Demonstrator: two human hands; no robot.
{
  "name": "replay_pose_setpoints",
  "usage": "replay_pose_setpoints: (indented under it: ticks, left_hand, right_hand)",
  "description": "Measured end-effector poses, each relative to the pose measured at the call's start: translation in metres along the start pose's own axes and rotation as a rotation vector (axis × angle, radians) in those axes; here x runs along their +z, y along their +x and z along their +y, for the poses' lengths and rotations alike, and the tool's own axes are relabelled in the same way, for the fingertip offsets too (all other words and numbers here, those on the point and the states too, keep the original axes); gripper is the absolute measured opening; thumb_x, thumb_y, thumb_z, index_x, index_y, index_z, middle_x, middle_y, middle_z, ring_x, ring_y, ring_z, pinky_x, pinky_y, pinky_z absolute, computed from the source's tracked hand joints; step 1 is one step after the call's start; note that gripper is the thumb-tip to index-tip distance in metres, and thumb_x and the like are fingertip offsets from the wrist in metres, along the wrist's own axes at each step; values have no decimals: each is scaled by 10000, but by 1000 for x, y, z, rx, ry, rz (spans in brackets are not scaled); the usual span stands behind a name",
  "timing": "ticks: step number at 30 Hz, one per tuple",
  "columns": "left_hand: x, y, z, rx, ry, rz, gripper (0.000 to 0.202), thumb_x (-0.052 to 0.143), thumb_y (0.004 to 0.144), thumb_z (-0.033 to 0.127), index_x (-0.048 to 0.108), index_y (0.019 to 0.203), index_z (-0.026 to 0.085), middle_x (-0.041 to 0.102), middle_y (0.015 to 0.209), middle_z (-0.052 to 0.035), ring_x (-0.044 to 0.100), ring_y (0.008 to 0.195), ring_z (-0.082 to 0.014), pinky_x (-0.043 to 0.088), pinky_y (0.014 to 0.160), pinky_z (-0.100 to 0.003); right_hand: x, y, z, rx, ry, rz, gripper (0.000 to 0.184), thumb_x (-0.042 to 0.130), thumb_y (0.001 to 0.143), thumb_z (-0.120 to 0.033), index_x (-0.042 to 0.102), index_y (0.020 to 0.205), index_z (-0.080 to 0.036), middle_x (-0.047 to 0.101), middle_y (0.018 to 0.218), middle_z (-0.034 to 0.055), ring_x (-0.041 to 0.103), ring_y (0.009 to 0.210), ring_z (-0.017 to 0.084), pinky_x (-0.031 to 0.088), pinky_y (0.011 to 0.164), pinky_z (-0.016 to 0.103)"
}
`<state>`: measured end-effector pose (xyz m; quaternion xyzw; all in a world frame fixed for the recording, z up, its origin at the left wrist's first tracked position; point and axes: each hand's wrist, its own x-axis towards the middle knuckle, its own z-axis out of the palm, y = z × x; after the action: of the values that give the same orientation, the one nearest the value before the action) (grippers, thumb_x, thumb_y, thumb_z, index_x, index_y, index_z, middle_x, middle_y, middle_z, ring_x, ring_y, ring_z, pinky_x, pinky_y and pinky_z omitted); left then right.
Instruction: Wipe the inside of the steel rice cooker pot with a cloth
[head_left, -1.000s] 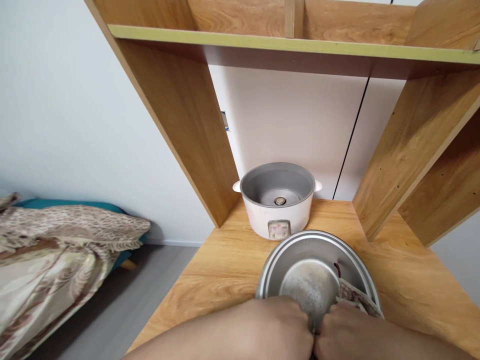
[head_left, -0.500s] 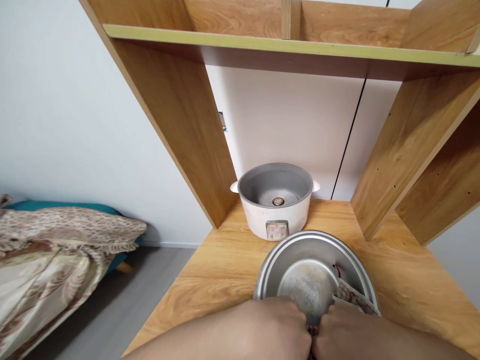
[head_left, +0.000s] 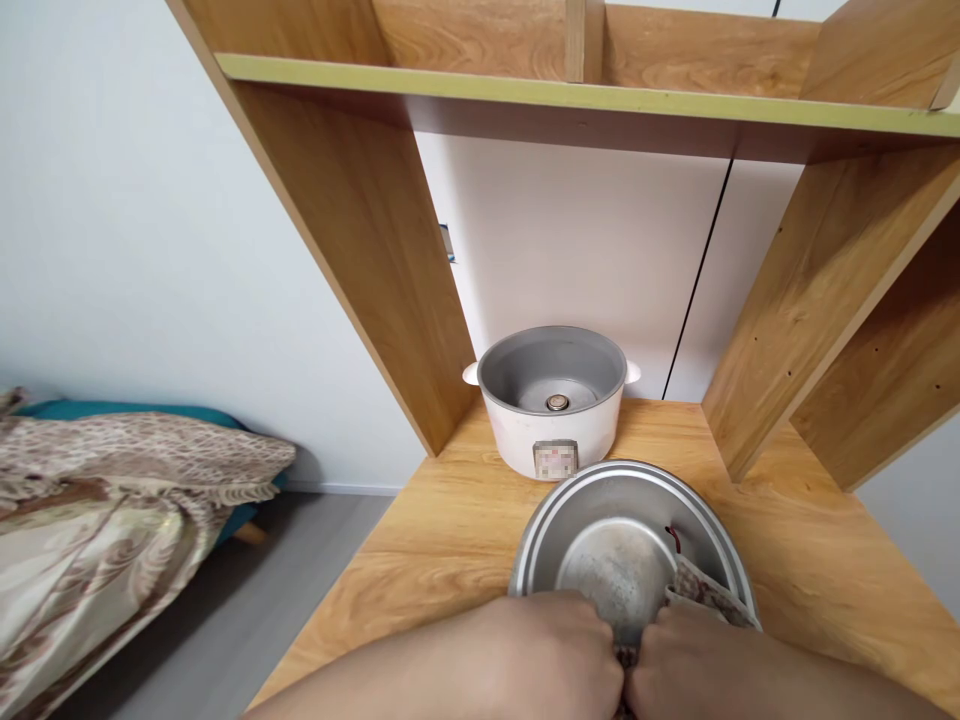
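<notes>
— What does the surface look like?

— It is a light wooden worktop (head_left: pixel 450 540) with a clear grain, set inside a wooden shelf unit (head_left: pixel 375 230). Slanted side panels rise at both sides and a board with a pale green edge runs across the top. Behind it stands a white wall panel (head_left: pixel 577 240) with a dark vertical seam.

— And what stands on it?

— At the back, a white rice cooker (head_left: pixel 555 405) without its pot; its grey inside and the round plate at the bottom show. Just in front of it, near the front edge, sits a metal pot (head_left: pixel 622 540), empty and scuffed inside.

— Where are the hands?

— Both are at the near rim of the pot, side by side and touching. The left hand (head_left: pixel 547 650) is curled over the rim. The right hand (head_left: pixel 697 655) presses a patterned cloth (head_left: pixel 701 590) against the inner wall on the right side.

— Are the fingers together or apart?

— On both hands they are bent and drawn together. The right ones look clamped on the cloth; for the left I cannot tell what they grip, since the fingertips are hidden.

— And the room?

— To the left is a plain pale wall, a grey floor (head_left: pixel 247 610), and a bed (head_left: pixel 112 500) with a brown patterned cover over a teal base.
</notes>
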<state>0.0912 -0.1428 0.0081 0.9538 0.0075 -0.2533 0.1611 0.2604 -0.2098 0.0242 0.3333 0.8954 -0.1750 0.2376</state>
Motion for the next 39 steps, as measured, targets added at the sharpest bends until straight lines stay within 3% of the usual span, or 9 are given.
replay_pose_setpoints:
  ticks: [3, 9, 14, 17, 22, 26, 31, 35, 39]
  left_hand:
    - [1, 0, 0, -43, 12, -21, 621, 839, 760, 316, 328, 413, 246, 435, 374, 8, 330, 367, -156, 308, 445, -367]
    - [-1, 0, 0, -54, 25, -68, 438, 804, 797, 313, 526, 465, 244, 548, 442, -17, 434, 413, -185, 373, 494, -382]
    - [-3, 2, 1, -27, -45, -4, 648, 822, 779, 303, 295, 405, 250, 377, 350, 23, 289, 340, -150, 313, 437, -371]
    - [0, 2, 0, -39, -63, -8, 660, 819, 761, 313, 263, 411, 249, 319, 331, 34, 249, 330, -149, 293, 415, -372]
    - [10, 2, -3, -21, -20, 56, 615, 829, 746, 334, 317, 417, 249, 388, 352, 23, 310, 347, -156, 313, 435, -369]
    - [10, 4, -5, -16, -23, 50, 589, 832, 741, 328, 356, 402, 252, 457, 381, 2, 379, 377, -173, 350, 459, -380]
    - [4, 3, -2, -32, -53, 12, 686, 828, 750, 277, 246, 388, 247, 291, 316, 29, 224, 326, -145, 275, 414, -373]
    - [6, 1, -1, -24, -95, 96, 669, 834, 738, 249, 260, 395, 245, 235, 310, 46, 202, 317, -139, 248, 397, -367]
    - [10, 3, -3, -22, -104, 91, 667, 837, 726, 280, 255, 401, 246, 219, 315, 51, 196, 308, -135, 228, 372, -364]
  right_hand:
    - [0, 1, 0, 19, -1, -3, 458, 593, 1095, -429, 838, 863, -119, 864, 878, 91, 214, 423, 132, 256, 416, 342]
    - [-12, -3, -3, 22, 34, -35, 403, 612, 1088, -378, 855, 899, -117, 866, 883, 81, 281, 429, 130, 281, 417, 329]
    - [-16, -3, -4, 57, 25, -72, 439, 597, 1102, -404, 867, 923, -108, 861, 876, 111, 483, 486, 157, 298, 448, 342]
    - [-21, -9, -6, 21, 33, -60, 403, 587, 1106, -344, 867, 960, -92, 859, 900, 132, 570, 550, 168, 294, 468, 349]
    - [-22, -12, -7, -19, 0, -51, 392, 595, 1105, -332, 858, 928, -101, 855, 875, 115, 543, 521, 164, 290, 467, 357]
    - [-2, 1, -1, 29, -52, -17, 444, 646, 1085, -452, 856, 854, -137, 844, 799, 88, 501, 473, 170, 282, 473, 368]
    - [16, 5, 3, 29, 45, 49, 454, 625, 1080, -453, 850, 846, -135, 845, 803, 82, 476, 474, 156, 298, 467, 356]
    - [11, 0, 3, 18, 75, 92, 406, 641, 1069, -420, 842, 837, -154, 844, 801, 67, 560, 516, 168, 293, 471, 361]
    - [2, -6, 0, -28, 45, 99, 378, 642, 1080, -379, 845, 866, -142, 852, 836, 80, 594, 538, 171, 298, 472, 360]
